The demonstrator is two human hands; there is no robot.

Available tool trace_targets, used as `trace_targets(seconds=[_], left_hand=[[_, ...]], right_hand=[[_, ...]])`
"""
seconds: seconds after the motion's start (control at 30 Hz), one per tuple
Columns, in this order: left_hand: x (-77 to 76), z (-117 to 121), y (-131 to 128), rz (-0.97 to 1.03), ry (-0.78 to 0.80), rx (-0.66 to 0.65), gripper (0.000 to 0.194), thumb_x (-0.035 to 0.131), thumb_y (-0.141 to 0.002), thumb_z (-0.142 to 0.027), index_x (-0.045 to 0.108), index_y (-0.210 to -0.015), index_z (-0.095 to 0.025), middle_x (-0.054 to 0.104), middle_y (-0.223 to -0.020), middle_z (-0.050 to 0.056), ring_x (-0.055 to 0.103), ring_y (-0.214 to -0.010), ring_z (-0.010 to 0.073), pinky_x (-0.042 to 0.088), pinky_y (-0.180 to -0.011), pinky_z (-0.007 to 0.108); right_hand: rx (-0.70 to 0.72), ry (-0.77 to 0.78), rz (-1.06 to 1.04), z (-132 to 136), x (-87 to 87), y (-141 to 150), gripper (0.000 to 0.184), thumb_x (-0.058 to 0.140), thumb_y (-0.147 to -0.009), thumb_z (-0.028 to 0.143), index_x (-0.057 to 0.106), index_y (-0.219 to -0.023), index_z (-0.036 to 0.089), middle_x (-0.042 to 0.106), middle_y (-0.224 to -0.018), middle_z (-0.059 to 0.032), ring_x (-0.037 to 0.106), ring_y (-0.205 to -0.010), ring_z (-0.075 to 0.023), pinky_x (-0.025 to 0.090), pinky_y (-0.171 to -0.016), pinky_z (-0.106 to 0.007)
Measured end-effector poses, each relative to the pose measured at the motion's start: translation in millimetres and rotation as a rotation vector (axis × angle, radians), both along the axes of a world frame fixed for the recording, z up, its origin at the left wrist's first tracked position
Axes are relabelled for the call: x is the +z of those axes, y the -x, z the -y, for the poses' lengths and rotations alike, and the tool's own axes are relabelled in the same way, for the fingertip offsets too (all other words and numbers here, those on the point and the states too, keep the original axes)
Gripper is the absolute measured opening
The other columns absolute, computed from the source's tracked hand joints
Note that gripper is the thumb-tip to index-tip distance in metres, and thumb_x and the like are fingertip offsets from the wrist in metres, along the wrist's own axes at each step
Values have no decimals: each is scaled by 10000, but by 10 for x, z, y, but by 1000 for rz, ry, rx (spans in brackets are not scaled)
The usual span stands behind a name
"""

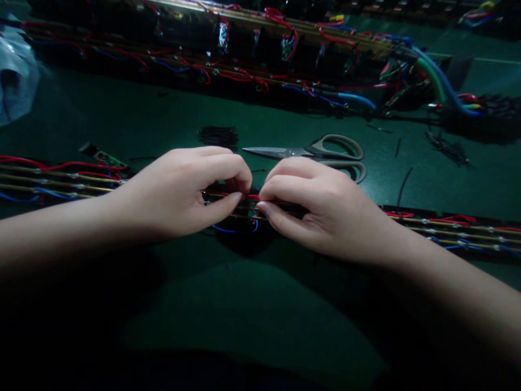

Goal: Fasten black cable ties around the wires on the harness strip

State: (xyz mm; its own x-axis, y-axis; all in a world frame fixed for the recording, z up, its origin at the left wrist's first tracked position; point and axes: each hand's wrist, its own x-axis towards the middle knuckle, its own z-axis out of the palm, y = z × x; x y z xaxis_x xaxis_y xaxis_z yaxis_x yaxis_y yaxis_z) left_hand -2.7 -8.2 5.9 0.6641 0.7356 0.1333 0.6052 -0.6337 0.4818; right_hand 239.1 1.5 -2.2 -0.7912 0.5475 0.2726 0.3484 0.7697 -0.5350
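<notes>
A long strip of brass-coloured rods (480, 239) with red and blue wires runs left to right beneath both hands. Over its middle, my left hand (199, 187) pinches with thumb and fingertips close together. My right hand (321, 203) pinches just to the right, a narrow gap away. In that gap show a bit of red wire and a small circuit board (253, 206); a blue wire (234, 231) loops below. Whatever is between the fingertips is too small and dark to make out. Scissors (288, 152) lie behind my right hand, their blades pointing left.
A small bundle of thin black strips (218, 137) lies behind my left hand. Farther back stretches a larger wired assembly (228, 65) with thick blue and green cables (437, 76) at its right. Black scraps (448, 147) are scattered right, and a clear plastic bag (16, 76) sits left.
</notes>
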Motion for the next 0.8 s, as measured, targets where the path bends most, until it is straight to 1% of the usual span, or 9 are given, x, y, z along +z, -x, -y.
trace_targets(seconds=[0.2,0.4,0.5,0.57,0.63,0.7,0.8], left_hand=[[-12,-10,9,-1,4,-12,192,477,-989,-245,668,-975,-228,726,-956,2,667,-878,139,479,-754,242],[13,13,7,-33,43,12,198,467,-1007,-212,664,-995,-201,723,-992,19,658,-913,153,482,-787,268],[20,9,15,-19,42,-5,178,507,-1003,-274,673,-981,-215,735,-970,11,673,-892,172,487,-763,283],[25,6,17,-4,46,-13,168,529,-1001,-303,673,-967,-224,735,-942,-3,672,-860,167,478,-741,279],[30,7,14,-11,62,6,169,517,-1006,-280,672,-968,-226,734,-943,-11,667,-865,160,469,-751,270],[32,9,10,-23,86,27,187,505,-1016,-286,676,-970,-225,733,-952,-10,663,-876,162,464,-760,271],[22,-2,11,6,93,19,242,505,-1018,-364,693,-952,-227,734,-926,-3,666,-847,176,469,-735,281]], right_hand=[[-3,1,7,2,15,9,239,544,-1017,201,700,-855,120,658,-874,-82,596,-795,-179,424,-689,-307],[-10,11,19,7,24,15,223,551,-1011,204,695,-855,136,662,-880,-77,596,-799,-178,427,-694,-306],[-13,12,22,5,21,16,224,545,-1015,208,692,-857,147,663,-884,-74,592,-799,-176,426,-693,-305],[-11,11,21,2,18,15,226,545,-1016,210,695,-860,145,663,-884,-76,592,-798,-177,423,-689,-304],[-8,9,21,0,18,14,226,549,-1012,208,699,-860,137,662,-883,-80,593,-797,-178,419,-686,-306],[-6,11,20,0,19,12,224,551,-1010,206,699,-859,132,662,-883,-84,591,-796,-179,418,-685,-307],[-7,18,17,1,20,11,225,548,-1012,212,699,-865,133,664,-882,-82,587,-796,-178,419,-689,-307]])
